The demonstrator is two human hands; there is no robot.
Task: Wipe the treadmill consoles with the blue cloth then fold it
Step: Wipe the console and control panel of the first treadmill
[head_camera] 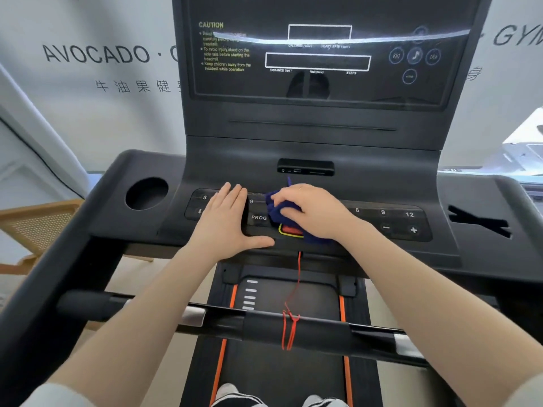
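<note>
The right hand [311, 211] bunches the blue cloth [279, 212] in a closed grip, pressing it on the console [308, 142] button strip, over a red key [291, 230] framed in yellow. The left hand [227, 221] lies flat beside it, fingers straight, thumb along the console's front edge, covering buttons left of the PROG label [259, 217]. A red cord [298, 277] hangs from the key down to the handlebar [264, 321], wrapped around it. A cup hole [146, 193] sits at left, a port slot [305, 167] just behind the cloth, the dark screen [317, 60] above
</note>
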